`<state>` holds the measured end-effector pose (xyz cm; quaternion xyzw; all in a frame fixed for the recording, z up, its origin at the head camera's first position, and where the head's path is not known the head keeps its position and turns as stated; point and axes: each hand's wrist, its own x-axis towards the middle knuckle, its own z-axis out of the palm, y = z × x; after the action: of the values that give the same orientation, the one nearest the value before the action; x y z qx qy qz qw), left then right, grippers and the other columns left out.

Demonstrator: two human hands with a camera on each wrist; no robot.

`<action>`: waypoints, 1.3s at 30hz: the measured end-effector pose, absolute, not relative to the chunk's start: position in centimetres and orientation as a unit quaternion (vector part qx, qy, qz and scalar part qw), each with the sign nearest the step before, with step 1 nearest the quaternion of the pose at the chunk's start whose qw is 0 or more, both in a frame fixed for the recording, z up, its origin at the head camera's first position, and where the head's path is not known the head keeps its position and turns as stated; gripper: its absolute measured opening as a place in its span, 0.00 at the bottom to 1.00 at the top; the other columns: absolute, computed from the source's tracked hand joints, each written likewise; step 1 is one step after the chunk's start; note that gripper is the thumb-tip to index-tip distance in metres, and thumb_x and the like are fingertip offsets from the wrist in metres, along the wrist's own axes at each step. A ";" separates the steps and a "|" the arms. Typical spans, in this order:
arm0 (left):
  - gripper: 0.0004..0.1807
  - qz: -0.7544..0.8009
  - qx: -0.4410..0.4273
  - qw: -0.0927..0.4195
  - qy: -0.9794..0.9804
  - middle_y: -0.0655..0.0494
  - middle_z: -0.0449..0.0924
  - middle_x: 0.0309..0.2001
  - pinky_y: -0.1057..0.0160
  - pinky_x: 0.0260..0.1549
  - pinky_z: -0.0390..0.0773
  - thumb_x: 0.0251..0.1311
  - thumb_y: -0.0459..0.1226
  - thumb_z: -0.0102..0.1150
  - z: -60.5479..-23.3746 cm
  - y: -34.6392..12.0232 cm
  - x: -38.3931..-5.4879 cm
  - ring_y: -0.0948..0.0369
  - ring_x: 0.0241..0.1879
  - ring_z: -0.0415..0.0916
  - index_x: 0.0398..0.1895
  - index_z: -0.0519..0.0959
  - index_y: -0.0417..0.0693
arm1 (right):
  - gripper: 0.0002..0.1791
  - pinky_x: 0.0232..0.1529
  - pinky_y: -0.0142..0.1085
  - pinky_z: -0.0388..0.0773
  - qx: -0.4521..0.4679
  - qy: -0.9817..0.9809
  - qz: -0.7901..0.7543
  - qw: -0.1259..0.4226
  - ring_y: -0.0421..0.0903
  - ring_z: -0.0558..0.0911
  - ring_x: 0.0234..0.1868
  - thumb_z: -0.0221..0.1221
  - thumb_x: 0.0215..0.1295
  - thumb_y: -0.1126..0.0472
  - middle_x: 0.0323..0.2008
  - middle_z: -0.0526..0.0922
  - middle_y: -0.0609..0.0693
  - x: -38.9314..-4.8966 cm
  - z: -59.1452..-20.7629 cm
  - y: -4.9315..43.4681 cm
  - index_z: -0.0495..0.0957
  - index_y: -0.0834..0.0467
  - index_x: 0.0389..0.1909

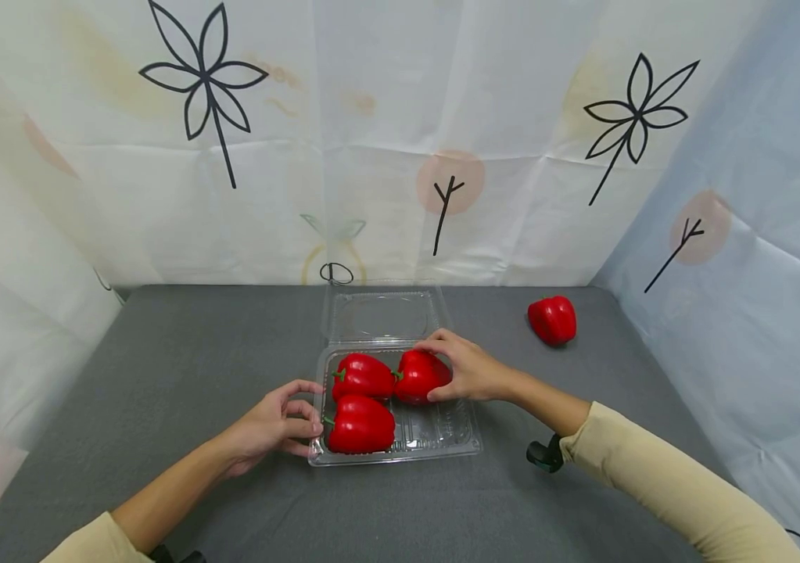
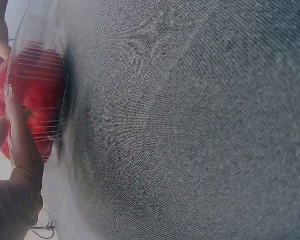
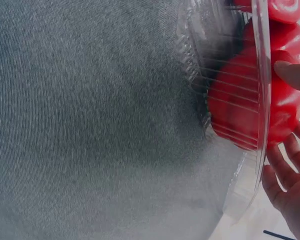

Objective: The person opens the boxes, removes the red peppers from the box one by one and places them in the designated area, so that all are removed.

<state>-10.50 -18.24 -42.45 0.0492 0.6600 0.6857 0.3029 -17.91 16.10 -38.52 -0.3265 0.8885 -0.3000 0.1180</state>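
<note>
A clear plastic clamshell container (image 1: 435,434) lies on the grey cloth, its lid (image 1: 385,313) folded back away from me. In its tray sit three red bell peppers: a back-left one (image 1: 364,375), a front-left one (image 1: 363,426), and a back-right one (image 1: 417,377). My right hand (image 1: 466,367) holds the back-right pepper, thumb on the near side and fingers round the far side; the right wrist view shows this pepper (image 3: 287,107) inside the wall. At the tray's left rim, my left hand (image 1: 280,422) grips the edge, one finger (image 2: 22,135) against the outer wall in the left wrist view.
Another red bell pepper (image 1: 552,320) lies on the grey-covered table (image 1: 217,344) at the back right. Printed white curtains (image 1: 385,117) hang behind the table and along both sides.
</note>
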 end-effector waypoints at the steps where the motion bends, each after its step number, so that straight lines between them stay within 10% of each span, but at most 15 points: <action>1: 0.35 0.685 0.050 0.302 0.661 0.51 0.79 0.35 0.50 0.40 0.85 0.63 0.31 0.63 -42.5 -18.2 -10.5 0.56 0.32 0.79 0.68 0.55 0.35 | 0.38 0.51 0.47 0.81 -0.328 0.888 -0.301 0.115 0.52 0.75 0.56 0.74 0.51 0.61 0.55 0.73 0.52 -17.9 -38.5 16.1 0.73 0.59 0.64; 24: 0.36 0.683 0.046 0.302 0.664 0.50 0.79 0.36 0.51 0.40 0.85 0.63 0.31 0.63 -42.5 -18.3 -10.4 0.56 0.33 0.79 0.69 0.54 0.35 | 0.35 0.46 0.35 0.82 -0.361 0.850 -0.363 0.124 0.50 0.74 0.54 0.73 0.49 0.61 0.53 0.73 0.49 -16.2 -37.0 16.3 0.74 0.58 0.60; 39: 0.36 0.681 0.043 0.301 0.666 0.49 0.79 0.36 0.50 0.40 0.85 0.63 0.31 0.63 -42.5 -18.2 -10.4 0.55 0.33 0.79 0.69 0.55 0.35 | 0.38 0.44 0.43 0.84 -0.309 0.878 -0.364 0.031 0.51 0.76 0.52 0.76 0.45 0.60 0.54 0.76 0.52 -17.1 -35.7 20.2 0.74 0.58 0.61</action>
<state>-10.42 -18.23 -42.48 0.0428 0.6660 0.6812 0.3010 -17.08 20.18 -35.69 -0.3090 0.8781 -0.3639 0.0307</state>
